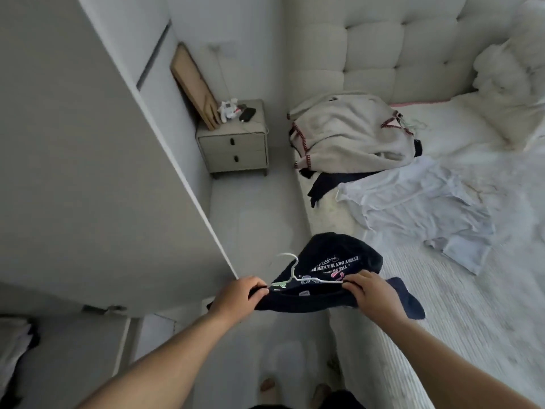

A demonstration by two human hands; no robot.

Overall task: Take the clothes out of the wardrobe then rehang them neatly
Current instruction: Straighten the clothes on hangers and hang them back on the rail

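Observation:
A dark navy T-shirt (339,255) with white printed lettering hangs between my two hands, above the floor beside the bed. A thin white hanger (295,268) sits at its neck, hook pointing up and left. My left hand (239,293) grips the shirt's left shoulder. My right hand (365,290) grips the right shoulder together with the hanger's arm. The open white wardrobe door (103,172) stands to my left. On the bed lie a cream garment with red stitching (348,131), a dark garment (330,184) and a white shirt (418,208).
A bed (442,320) with a tufted headboard (398,54) fills the right side. A two-drawer nightstand (236,149) stands in the far corner, with a leaning board and small items on it. A narrow strip of floor (256,216) runs between wardrobe and bed.

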